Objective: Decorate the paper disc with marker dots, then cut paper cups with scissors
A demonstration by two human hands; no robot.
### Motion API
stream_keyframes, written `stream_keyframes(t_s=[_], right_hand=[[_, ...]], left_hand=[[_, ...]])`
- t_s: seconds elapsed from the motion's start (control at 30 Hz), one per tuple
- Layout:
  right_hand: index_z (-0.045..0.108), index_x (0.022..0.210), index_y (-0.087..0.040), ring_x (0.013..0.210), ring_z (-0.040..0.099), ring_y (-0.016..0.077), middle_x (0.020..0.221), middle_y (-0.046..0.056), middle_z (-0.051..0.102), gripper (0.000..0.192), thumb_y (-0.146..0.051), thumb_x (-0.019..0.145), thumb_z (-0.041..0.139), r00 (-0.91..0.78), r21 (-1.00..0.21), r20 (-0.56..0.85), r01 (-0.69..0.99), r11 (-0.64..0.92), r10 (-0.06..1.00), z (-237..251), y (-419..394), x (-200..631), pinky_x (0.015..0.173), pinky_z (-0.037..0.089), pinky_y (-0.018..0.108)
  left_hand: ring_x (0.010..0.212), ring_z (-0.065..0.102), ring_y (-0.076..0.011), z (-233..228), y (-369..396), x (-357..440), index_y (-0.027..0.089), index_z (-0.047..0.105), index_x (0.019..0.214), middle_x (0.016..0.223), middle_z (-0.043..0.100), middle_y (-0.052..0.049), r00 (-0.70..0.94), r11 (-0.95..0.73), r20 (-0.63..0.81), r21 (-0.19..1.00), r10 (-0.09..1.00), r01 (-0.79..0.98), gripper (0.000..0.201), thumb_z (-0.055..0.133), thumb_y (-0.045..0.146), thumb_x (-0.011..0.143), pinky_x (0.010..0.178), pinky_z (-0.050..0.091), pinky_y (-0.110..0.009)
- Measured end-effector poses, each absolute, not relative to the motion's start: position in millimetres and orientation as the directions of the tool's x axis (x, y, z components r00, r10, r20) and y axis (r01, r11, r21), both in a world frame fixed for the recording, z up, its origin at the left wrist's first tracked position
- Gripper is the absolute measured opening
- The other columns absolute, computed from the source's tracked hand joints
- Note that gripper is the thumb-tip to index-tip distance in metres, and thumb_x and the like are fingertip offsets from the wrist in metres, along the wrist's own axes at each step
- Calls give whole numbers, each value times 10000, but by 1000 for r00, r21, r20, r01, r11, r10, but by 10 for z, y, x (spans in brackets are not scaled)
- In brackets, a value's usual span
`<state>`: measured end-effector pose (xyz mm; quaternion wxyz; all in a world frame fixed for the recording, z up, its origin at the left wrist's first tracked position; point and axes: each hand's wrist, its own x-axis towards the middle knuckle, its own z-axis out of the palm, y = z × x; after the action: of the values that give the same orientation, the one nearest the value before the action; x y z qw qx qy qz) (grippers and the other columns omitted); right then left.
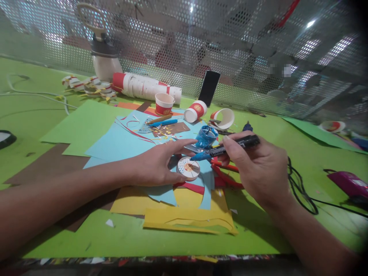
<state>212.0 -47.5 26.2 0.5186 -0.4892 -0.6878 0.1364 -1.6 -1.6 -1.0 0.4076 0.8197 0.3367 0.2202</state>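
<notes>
My left hand point(162, 163) rests on the paper sheets, its thumb and fingers around a small round piece of paper cup point(188, 173). The piece is white with blue dots, thin dark lines and a red-orange emblem in the middle. My right hand point(255, 168) grips a black permanent marker point(234, 147), its blue-smeared tip touching or just above the top of the round piece. Right behind it stands an open, blue-stained pot point(207, 136). Red-handled scissors point(227, 166) lie partly hidden by my right hand.
Paper cups point(164, 103) and a stacked row of cups point(149, 87) lie at the back, near a leaning phone point(209, 87) and a spray bottle point(106, 61). Blue and brown pens point(163, 122) lie among scraps. A purple device point(349, 184) is at right with black cable point(301, 191).
</notes>
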Motion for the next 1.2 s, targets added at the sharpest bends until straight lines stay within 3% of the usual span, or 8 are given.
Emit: stream_keyframes(t_s=[0.17,0.57,0.8,1.2], right_hand=[[647,780,-221,507,641,131,620,-31,642,145,-333,872,646,-13,-676,589,541,501,808,244,-464,2133,516,553,263],[645,803,-211,525,635,118,632,-28,653,142,-326,884,629,-64,-629,588,590,506,806,231,-485,2105,523,530,242],[665,834,-223,533,619,106,645,-37,658,105,-308,886,630,-112,-609,590,589,532,800,222,-514,2076,537,511,232],[673,834,-212,514,574,108,605,-38,618,131,-341,856,667,-90,-695,557,493,523,826,196,-507,2073,494,489,236]], left_hand=[[1085,607,-244,9,-11,0,218,340,1451,1225,649,-101,658,-395,57,838,751,378,850,757,296,714,822,504,-315],[888,592,-195,-25,0,15,220,407,1406,1087,632,-54,645,-476,104,764,757,436,848,792,345,661,797,476,-310],[898,591,-201,-30,6,17,219,421,1397,1060,628,-47,643,-496,126,752,755,435,828,779,391,670,784,476,-308],[950,588,-214,-4,4,23,190,421,1403,1097,627,-72,650,-464,85,770,755,438,831,790,342,674,826,466,-330]])
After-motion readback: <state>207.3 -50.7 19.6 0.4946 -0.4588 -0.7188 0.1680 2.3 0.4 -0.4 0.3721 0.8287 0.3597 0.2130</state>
